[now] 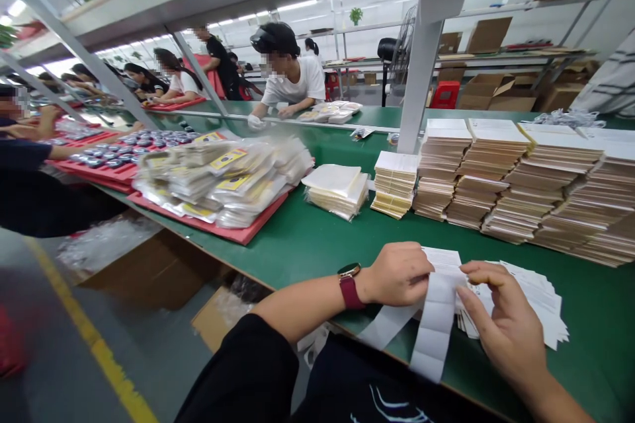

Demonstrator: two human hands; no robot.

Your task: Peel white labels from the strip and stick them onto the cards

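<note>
Open green tabletop (307, 248) is bounded by card stacks (510, 185) and its near edge, where, by the left hand (397, 274), thumb hidden, beside the right hand (510, 327), its closure indeterminable, a white strip (434, 334) is clamped.

A paper strip (432, 334) hangs between the left hand (399, 272) and the right hand (510, 324), at the table's (337, 244) near edge. Loose cards (538, 301) lie right of it. Behind them stand card stacks (516, 198). Left of those sits a pile of packets (333, 184), then a tray (251, 234) (bags (218, 178) lie heaped on it).
</note>
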